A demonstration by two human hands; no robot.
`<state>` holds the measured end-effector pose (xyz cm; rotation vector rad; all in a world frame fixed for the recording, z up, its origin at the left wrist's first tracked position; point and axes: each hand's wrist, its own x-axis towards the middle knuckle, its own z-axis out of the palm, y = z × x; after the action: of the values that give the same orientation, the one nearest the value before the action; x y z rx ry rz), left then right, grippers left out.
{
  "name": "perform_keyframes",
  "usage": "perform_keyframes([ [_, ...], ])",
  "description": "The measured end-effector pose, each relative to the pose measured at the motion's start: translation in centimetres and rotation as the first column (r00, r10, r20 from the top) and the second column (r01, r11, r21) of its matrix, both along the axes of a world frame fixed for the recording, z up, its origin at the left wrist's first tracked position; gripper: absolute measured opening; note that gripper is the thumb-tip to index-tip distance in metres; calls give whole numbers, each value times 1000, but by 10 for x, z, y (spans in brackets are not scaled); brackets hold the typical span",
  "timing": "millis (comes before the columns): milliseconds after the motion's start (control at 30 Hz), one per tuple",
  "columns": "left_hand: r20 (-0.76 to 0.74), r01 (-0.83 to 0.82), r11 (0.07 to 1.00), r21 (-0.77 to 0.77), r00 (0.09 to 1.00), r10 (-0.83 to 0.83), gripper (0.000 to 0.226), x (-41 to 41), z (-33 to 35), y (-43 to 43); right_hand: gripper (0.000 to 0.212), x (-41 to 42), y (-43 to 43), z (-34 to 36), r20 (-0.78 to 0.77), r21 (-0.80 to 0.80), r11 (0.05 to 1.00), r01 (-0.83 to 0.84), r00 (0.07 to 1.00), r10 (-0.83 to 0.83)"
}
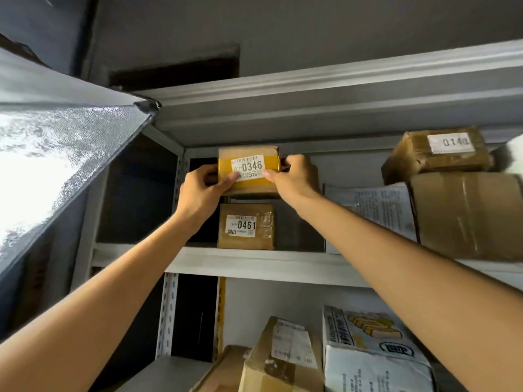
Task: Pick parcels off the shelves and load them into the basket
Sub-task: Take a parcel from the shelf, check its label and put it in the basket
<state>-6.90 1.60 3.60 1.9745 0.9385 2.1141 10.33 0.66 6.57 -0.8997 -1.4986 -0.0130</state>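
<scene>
Obs: parcel 0346 (249,165) is on the upper shelf (254,261), directly above parcel 0461 (245,226); cannot tell whether it rests on it or is lifted clear. The left hand (202,190) grips its left side and the right hand (297,176) grips its right side, both thumbs on the front face. The basket is not in view

Risks: the reach is overhead and the grip is by the edges only, and the tape looks slick, so the parcel may slip and fall towards the person. If it drags on parcel 0461 coming out, that one, standing near the shelf lip, may be pulled off
</scene>
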Motion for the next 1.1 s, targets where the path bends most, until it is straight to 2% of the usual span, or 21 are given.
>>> perform_keyframes([
  [100, 26, 16, 999, -30, 1000, -15, 49, -6, -6, 17, 44, -12, 20, -4, 22, -43, 998, 56, 998, -55],
  [233, 67, 42, 998, -41, 997, -39, 48, -6, -12, 32, 37, -23, 37, -8, -10, -53, 996, 72, 997, -72],
  [500, 86, 50, 998, -34, 995, -47, 46, -3, -15, 36, 24, -18, 34, -15, 21, 1, 998, 63, 998, -63],
  [600, 72, 29, 1000, -7, 997, -29, 59, -2, -10, 26, 39, -12, 21, -11, 114, -29, 994, 108, 988, -105],
  [700, 42, -157, 986, 61, 987, 155, 76, -4, 1, 11, 57, 5, 0, 2, 257, 25, 979, 202, 945, -202],
  [767, -20, -348, 923, 168, 934, 356, 66, 0, 6, -3, 62, 24, -15, 13, 372, 97, 953, 286, 878, -301],
  [833, -121, -468, 822, 325, 841, 527, 50, 11, 8, -17, 59, 45, -32, 20, 469, 153, 911, 382, 784, -408],
  [900, -259, -456, 778, 433, 763, 592, 40, 27, 10, -28, 50, 67, -47, 22, 526, 202, 853, 481, 681, -509],
  [1000, -465, -395, 794, 462, 654, 597, 36, 60, 8, -36, 42, 101, -65, 18, 583, 216, 791, 572, 574, -574],
  [1100, -554, -384, 791, 477, 567, 610, 44, 94, 2, -39, 42, 135, -77, 11, 641, 193, 762, 619, 508, -576],
])
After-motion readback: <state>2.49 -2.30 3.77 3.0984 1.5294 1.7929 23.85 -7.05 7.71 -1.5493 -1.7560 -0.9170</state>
